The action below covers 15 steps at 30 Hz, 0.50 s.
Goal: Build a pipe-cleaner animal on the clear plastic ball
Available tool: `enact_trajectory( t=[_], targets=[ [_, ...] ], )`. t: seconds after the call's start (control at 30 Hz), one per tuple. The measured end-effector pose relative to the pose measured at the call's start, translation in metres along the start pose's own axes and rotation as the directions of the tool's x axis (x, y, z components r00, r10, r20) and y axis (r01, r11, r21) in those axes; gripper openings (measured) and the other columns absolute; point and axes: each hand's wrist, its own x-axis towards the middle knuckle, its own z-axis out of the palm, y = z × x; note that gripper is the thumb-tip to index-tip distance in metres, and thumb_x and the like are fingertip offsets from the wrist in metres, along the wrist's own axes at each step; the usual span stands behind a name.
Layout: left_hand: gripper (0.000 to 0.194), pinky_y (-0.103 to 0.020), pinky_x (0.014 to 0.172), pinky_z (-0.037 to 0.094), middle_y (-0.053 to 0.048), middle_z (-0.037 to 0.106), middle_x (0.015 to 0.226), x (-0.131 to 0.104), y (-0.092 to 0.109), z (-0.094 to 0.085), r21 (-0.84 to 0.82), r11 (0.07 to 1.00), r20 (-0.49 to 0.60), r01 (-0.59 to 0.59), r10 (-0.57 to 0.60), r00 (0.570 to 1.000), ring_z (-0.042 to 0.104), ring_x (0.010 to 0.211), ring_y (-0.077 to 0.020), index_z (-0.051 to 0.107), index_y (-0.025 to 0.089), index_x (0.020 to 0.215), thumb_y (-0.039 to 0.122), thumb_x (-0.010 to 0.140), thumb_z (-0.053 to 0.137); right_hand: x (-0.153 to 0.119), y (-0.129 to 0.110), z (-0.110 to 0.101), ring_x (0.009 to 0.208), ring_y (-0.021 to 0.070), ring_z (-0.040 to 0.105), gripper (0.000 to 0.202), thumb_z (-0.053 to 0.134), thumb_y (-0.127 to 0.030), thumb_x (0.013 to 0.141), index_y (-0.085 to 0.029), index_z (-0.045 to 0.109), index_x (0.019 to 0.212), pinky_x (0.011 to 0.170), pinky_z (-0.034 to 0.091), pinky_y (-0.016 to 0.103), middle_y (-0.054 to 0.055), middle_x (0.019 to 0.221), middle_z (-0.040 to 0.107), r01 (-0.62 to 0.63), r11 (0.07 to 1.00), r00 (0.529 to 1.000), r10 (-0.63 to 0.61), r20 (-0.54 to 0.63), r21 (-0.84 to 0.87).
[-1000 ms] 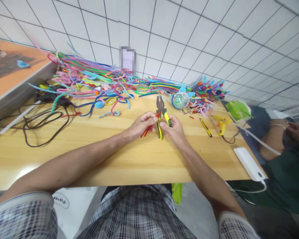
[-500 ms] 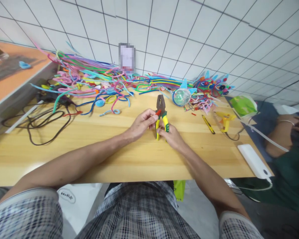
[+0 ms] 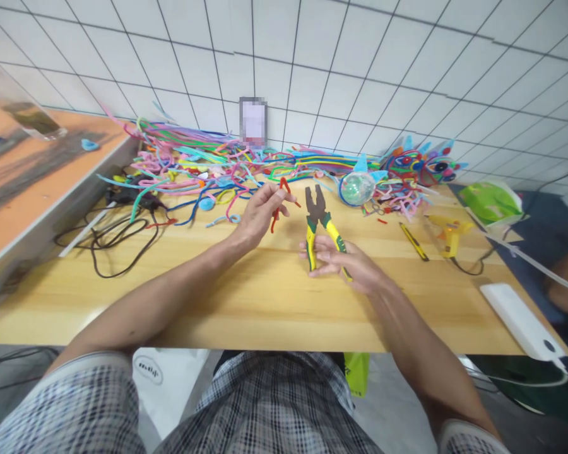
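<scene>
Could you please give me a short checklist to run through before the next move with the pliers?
1. Red pipe cleaner in the left hand: ok, pinched in the fingers.
2. Pliers in the right hand: ok.
3. Pliers' jaws open: ok, the tips stand apart.
4. Pliers apart from the red pipe cleaner: ok, a gap shows.
5. Yellow knife blade retracted: cannot tell, too small.
6. Glue gun cool: cannot tell.

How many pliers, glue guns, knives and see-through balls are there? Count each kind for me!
Pliers: 1
Glue gun: 1
Knife: 1
See-through ball: 1
Total: 4
</scene>
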Motion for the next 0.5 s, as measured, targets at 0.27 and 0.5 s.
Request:
enact_trajectory(
  t=[0.27, 0.5],
  targets=[
    [0.05, -0.024, 0.065, 0.051, -0.003, 0.072, 0.089, 0.002, -0.003, -0.006, 0.012, 0.995, 0.116, -0.104, 0.102, 0.988, 0.066, 0.075, -0.0138, 0.07, 0.019, 0.096, 0.069, 0.096, 0.074, -0.001, 0.009, 0.007, 0.121, 0.0294, 0.079, 0.037, 0.085, -0.034, 0.087, -0.022, 0.078, 0.121, 0.079, 0.072, 0.036, 0.016, 0.143, 0.078, -0.076, 0.996, 0.993, 0.071, 0.097, 0.048],
    [0.055, -0.025, 0.062, 0.05, -0.001, 0.067, 0.08, -0.001, -0.013, -0.004, 0.047, 0.991, 0.157, -0.122, 0.114, 0.981, 0.063, 0.073, -0.0148, 0.069, 0.021, 0.095, 0.075, 0.092, 0.075, 0.001, 0.009, 0.006, 0.129, 0.0309, 0.076, 0.041, 0.08, -0.032, 0.091, -0.02, 0.076, 0.13, 0.08, 0.072, 0.035, 0.018, 0.15, 0.074, -0.067, 0.996, 0.993, 0.061, 0.101, 0.061]
  ],
)
